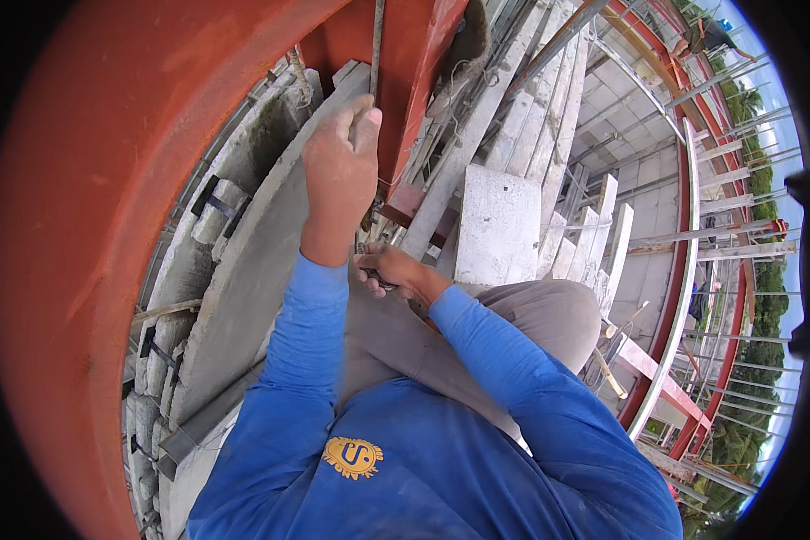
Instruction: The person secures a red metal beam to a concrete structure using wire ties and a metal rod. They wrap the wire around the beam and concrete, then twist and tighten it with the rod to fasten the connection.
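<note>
My left hand [344, 162] is raised beside the red steel column. Its fingers are closed round the lower end of a thin grey metal rod [377, 45] that runs up out of view. Lower down, near my left forearm, my right hand [394, 272] is closed on a small dark metal piece [382, 283]; most of it is hidden by the fingers, so its kind does not show. Just left of my hands stands a grey cement panel [252, 243] with a rough edge. My bent knee [549, 310] lies under my right forearm.
A big red steel beam [72, 225] curves along the left side. Ahead stands a red steel column [409, 81]. White-grey planks [522, 117] and a flat square board [498, 220] lie to the right. Beyond are a block wall [639, 171] and scaffold pipes [693, 238].
</note>
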Motion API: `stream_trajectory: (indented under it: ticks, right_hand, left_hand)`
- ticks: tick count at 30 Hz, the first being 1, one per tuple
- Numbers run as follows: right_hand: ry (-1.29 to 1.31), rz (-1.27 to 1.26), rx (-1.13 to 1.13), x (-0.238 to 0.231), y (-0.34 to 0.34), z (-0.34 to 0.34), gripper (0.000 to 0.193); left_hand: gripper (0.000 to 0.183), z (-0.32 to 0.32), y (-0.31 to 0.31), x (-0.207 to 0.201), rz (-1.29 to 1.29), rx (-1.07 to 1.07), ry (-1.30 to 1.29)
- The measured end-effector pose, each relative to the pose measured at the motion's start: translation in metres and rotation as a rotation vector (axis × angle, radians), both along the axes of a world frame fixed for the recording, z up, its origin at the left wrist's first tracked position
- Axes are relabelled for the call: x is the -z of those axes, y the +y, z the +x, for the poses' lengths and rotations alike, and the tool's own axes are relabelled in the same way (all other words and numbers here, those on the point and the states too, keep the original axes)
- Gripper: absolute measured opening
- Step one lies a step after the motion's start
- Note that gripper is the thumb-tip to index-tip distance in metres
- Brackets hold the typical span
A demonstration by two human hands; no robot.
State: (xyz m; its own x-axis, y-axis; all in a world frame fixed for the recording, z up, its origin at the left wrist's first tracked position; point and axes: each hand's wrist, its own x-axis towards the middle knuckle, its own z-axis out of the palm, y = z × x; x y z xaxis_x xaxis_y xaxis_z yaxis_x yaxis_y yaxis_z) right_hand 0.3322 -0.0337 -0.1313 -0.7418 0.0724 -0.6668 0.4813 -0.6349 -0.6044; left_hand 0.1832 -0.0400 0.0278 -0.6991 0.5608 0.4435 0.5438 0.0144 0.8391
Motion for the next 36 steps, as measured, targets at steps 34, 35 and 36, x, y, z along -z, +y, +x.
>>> stream_trajectory:
  ticks: [34,35,36]
  right_hand:
    - [0.050,-0.048,0.059,0.013,0.006,0.006,0.019]
    - [0.029,0.016,0.025,0.015,0.005,0.006,0.019]
    - [-0.007,0.135,-0.033,0.021,0.004,0.008,0.018]
  left_hand:
    - [0.025,-0.087,0.116,0.020,-0.300,-0.153,0.733]
    - [0.025,-0.089,0.116,0.020,-0.299,-0.154,0.705]
    - [0.024,-0.088,0.116,0.020,-0.290,-0.153,0.690]
